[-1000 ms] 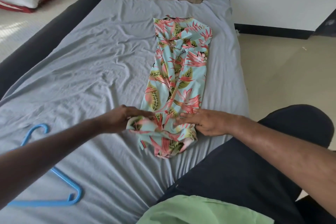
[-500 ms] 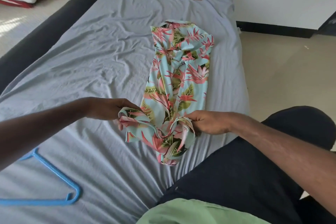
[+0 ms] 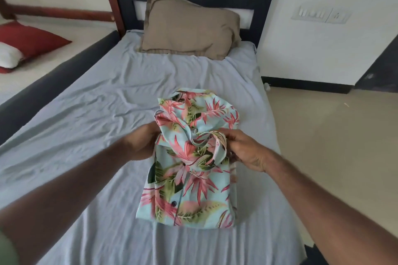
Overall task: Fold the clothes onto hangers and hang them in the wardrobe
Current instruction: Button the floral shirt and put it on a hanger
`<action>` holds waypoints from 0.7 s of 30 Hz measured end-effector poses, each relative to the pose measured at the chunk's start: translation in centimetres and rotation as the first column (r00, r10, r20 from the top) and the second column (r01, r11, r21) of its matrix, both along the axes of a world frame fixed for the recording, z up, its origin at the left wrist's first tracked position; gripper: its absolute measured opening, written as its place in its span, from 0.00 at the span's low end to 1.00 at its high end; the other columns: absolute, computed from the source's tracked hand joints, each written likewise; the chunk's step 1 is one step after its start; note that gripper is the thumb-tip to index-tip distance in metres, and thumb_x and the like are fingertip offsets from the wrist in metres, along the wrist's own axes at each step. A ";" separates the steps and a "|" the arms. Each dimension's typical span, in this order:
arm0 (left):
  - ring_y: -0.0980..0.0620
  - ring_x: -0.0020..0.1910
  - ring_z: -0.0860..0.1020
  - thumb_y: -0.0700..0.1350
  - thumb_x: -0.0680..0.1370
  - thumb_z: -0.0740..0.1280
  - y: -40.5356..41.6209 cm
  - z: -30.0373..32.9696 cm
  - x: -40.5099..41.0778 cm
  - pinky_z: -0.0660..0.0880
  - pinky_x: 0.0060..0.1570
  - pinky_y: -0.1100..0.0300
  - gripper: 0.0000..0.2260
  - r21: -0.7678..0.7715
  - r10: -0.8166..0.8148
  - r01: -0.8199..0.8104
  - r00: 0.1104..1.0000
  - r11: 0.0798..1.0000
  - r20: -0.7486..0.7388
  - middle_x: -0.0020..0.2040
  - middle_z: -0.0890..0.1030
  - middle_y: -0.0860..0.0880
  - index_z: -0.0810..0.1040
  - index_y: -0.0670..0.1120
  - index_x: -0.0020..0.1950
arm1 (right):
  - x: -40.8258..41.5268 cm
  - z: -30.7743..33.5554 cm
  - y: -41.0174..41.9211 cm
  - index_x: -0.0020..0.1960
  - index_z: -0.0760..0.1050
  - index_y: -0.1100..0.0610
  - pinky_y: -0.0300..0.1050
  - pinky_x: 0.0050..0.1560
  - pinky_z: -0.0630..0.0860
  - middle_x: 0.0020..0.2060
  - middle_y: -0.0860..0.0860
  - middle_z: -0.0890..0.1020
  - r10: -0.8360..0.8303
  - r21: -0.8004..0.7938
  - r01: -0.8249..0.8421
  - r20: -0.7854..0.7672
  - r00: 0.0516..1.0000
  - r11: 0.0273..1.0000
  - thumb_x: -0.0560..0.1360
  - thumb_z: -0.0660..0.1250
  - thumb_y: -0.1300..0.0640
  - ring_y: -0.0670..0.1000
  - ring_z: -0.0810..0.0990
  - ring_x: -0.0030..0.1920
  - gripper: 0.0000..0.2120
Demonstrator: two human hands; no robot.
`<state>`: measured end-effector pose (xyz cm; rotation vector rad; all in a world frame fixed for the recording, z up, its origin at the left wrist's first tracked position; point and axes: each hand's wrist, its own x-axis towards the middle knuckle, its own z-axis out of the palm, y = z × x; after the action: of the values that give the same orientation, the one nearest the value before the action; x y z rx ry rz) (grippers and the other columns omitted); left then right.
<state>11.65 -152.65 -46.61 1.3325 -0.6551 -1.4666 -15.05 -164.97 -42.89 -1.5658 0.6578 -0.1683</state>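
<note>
Partly shirt-hidden left hand (image 3: 141, 143)

Open grey sheet (image 3: 90, 127) left of floral shirt (image 3: 193, 180), pillow (image 3: 189, 28) blocking the bed's head

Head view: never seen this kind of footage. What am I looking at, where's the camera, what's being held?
There is no machine here. The camera sits on a person's head and looks forward and down, so the two bare arms reaching in belong to the wearer. A bed with a grey sheet fills the view, with a brown pillow at its far end. On the sheet lies a flower-print shirt, partly folded. The left hand and the right hand each grip bunched cloth at the shirt's middle, lifting it. A red cushion lies off to the left.
</note>
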 end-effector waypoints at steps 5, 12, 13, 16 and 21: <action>0.39 0.52 0.83 0.47 0.79 0.56 -6.1 2.9 1.4 0.82 0.52 0.48 0.19 -0.024 0.081 -0.083 0.995 0.996 -0.054 0.55 0.84 0.38 0.84 0.40 0.55 | 4.2 0.3 -6.8 0.47 0.86 0.52 0.44 0.41 0.80 0.40 0.50 0.85 -0.103 0.113 0.096 0.053 0.993 0.989 0.82 0.64 0.60 0.47 0.82 0.40 0.13; 0.42 0.48 0.85 0.47 0.84 0.60 -16.6 1.4 7.3 0.83 0.44 0.50 0.15 0.081 0.412 -0.412 0.911 0.908 0.017 0.58 0.83 0.37 0.80 0.40 0.61 | 12.2 -3.0 -16.8 0.56 0.81 0.66 0.61 0.56 0.82 0.53 0.64 0.85 -0.531 0.022 0.541 -0.163 0.832 0.841 0.76 0.71 0.52 0.63 0.85 0.53 0.18; 0.41 0.48 0.85 0.48 0.84 0.61 -17.3 0.2 7.8 0.83 0.42 0.49 0.16 0.114 0.435 -0.438 0.899 0.892 0.051 0.59 0.82 0.36 0.79 0.40 0.64 | 12.7 -4.3 -17.3 0.57 0.79 0.66 0.57 0.55 0.82 0.53 0.62 0.85 -0.562 -0.094 0.558 -0.248 0.789 0.824 0.75 0.73 0.49 0.63 0.84 0.53 0.21; 0.39 0.47 0.84 0.50 0.81 0.68 -17.8 -2.6 8.5 0.83 0.43 0.49 0.19 0.214 0.418 -0.436 0.900 0.874 0.126 0.58 0.83 0.35 0.77 0.38 0.66 | 13.1 -6.1 -17.2 0.52 0.78 0.64 0.40 0.34 0.74 0.44 0.57 0.82 -0.594 -0.226 0.550 -0.342 0.728 0.804 0.74 0.75 0.53 0.55 0.81 0.42 0.16; 0.38 0.46 0.83 0.41 0.75 0.68 -17.6 -3.2 8.5 0.80 0.48 0.48 0.16 0.275 0.369 -0.397 0.917 0.876 0.150 0.50 0.84 0.37 0.77 0.38 0.62 | 13.1 -8.0 -17.7 0.40 0.80 0.60 0.39 0.28 0.67 0.36 0.54 0.80 -0.649 -0.285 0.585 -0.272 0.710 0.759 0.75 0.71 0.58 0.52 0.76 0.33 0.08</action>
<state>20.14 -170.28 -49.84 1.6653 -0.2037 -1.2116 -1.97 -182.67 -50.88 -1.4994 1.4997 -0.4665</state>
